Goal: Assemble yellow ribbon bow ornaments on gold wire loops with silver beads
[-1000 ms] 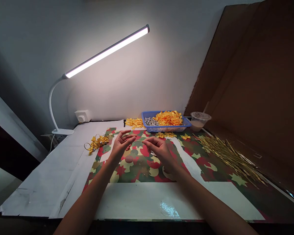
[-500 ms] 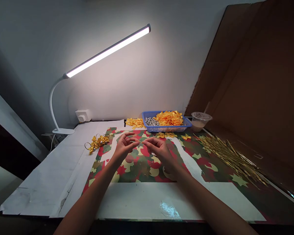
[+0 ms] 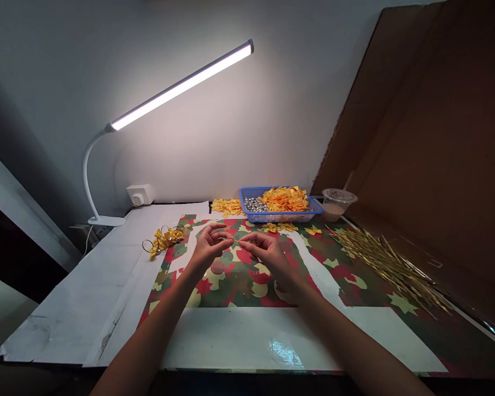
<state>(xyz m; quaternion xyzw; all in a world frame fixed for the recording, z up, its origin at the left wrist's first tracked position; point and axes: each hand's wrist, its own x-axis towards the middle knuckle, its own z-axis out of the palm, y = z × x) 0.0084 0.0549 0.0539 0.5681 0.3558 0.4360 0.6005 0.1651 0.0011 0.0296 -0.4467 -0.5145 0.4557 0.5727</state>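
Observation:
My left hand (image 3: 212, 243) and my right hand (image 3: 263, 246) meet over the middle of the patterned sheet, thumbs and forefingers pinched with the tips almost touching. Between the fingertips runs a thin gold twist tie (image 3: 236, 242), mostly hidden by the fingers. The other fingers of the left hand are loosely curled. Beyond the hands lie a few yellow bows (image 3: 280, 227). To the left is a cluster of gold bows (image 3: 165, 241) with silver bells and looped ties. A pile of gold twist ties (image 3: 388, 264) spreads on the right.
At the back a blue basket (image 3: 280, 218) holds silver bells (image 3: 256, 205) and orange-yellow bows (image 3: 286, 199); more bows (image 3: 226, 207) lie beside it. A lidded plastic cup (image 3: 338, 206) with a straw stands near the cardboard panel (image 3: 429, 137). A lit lamp (image 3: 181, 88) rises at left.
The fingertips of both hands have shifted very slightly around the thin tie. Everything else stays in place.

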